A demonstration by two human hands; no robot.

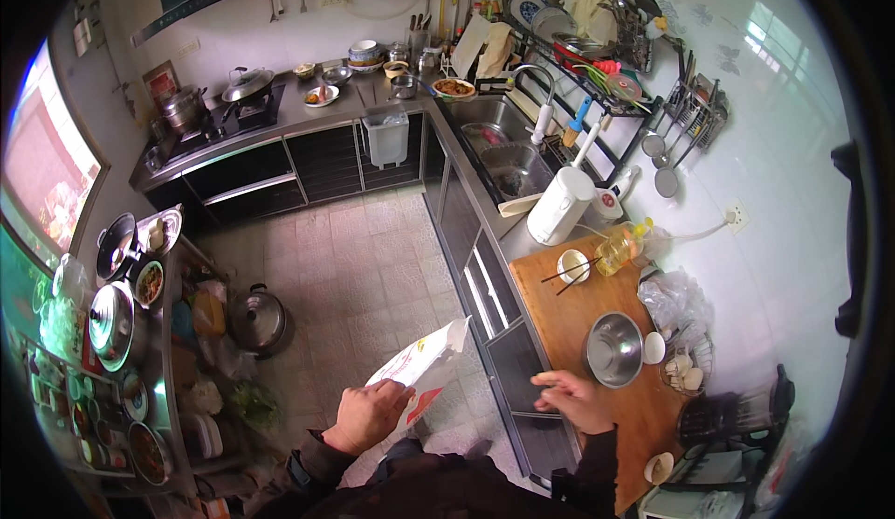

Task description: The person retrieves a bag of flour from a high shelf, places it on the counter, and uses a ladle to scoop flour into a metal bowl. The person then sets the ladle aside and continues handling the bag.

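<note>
My left hand (pixel 374 414) grips a white paper or plastic bag (pixel 419 365) with red and yellow print, held above the floor with its upper end tilted right. My right hand (pixel 572 401) holds nothing; its fingers are apart, beside the edge of a wooden board (pixel 552 309). Just beyond that hand, a steel mixing bowl (pixel 614 349) rests on the board, and a small white bowl (pixel 654 347) sits at its right. Farther back, a pair of dark chopsticks (pixel 570 274) lies across a white bowl (pixel 573 261), near a bottle of yellow oil (pixel 617 252).
A wire basket of eggs (pixel 689 375) and a blender (pixel 727 410) stand at the right. Behind the board are a white electric kettle (pixel 561 205) and a double sink (pixel 514 162). A lidded pot (pixel 257 320) stands low at left, beside a loaded shelf (pixel 171 351).
</note>
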